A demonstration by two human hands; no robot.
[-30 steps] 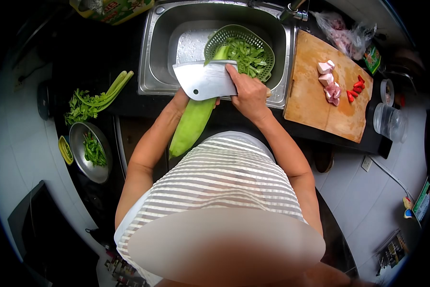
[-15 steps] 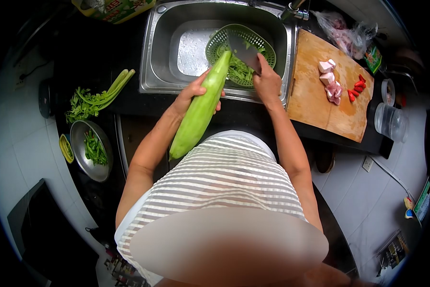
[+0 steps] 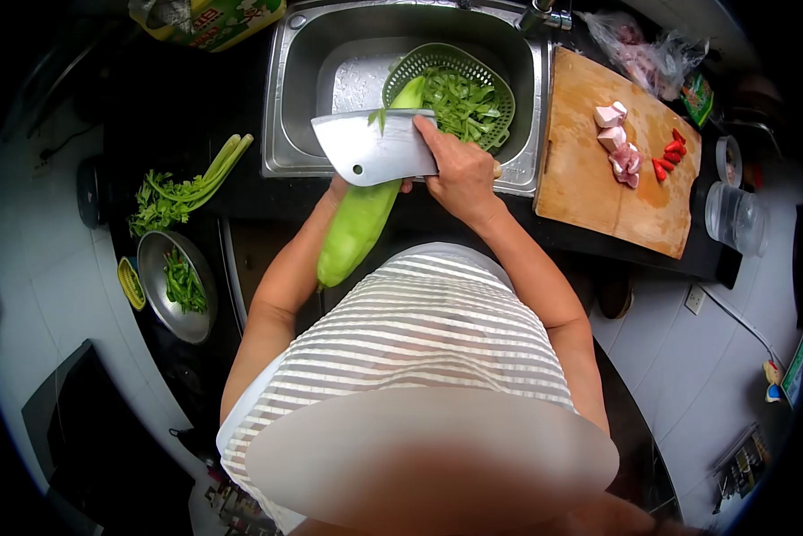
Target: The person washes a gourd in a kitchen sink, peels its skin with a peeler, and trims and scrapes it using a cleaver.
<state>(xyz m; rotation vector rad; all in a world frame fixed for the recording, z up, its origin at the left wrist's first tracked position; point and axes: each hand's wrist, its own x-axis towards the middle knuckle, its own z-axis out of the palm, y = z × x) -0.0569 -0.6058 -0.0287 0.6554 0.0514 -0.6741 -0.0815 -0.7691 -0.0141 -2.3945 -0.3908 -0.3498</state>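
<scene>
My left hand [image 3: 337,187] is wrapped round a long pale-green gourd [image 3: 357,234], mostly hidden behind the blade, with fingertips showing on either side. The gourd slants from near my striped top up to the sink, its narrow tip over a green colander [image 3: 402,73]. In my right hand [image 3: 462,175] is a wide cleaver [image 3: 379,152], its index finger along the blade. The blade lies flat across the gourd, its broad face towards me, with a bit of green stuck on it. Thin green slices [image 3: 460,105] fill much of the colander.
The colander stands in a steel sink [image 3: 281,134]. On the right, a wooden cutting board [image 3: 589,201] bears meat pieces [image 3: 618,147] and red chillies [image 3: 668,159]. At left are celery stalks [image 3: 214,174] and a metal bowl [image 3: 200,308] holding green pieces [image 3: 184,284].
The cleaver has moved left and towards me, from over the colander to across the gourd, covering most of my left hand. The slices in the colander now show more fully.
</scene>
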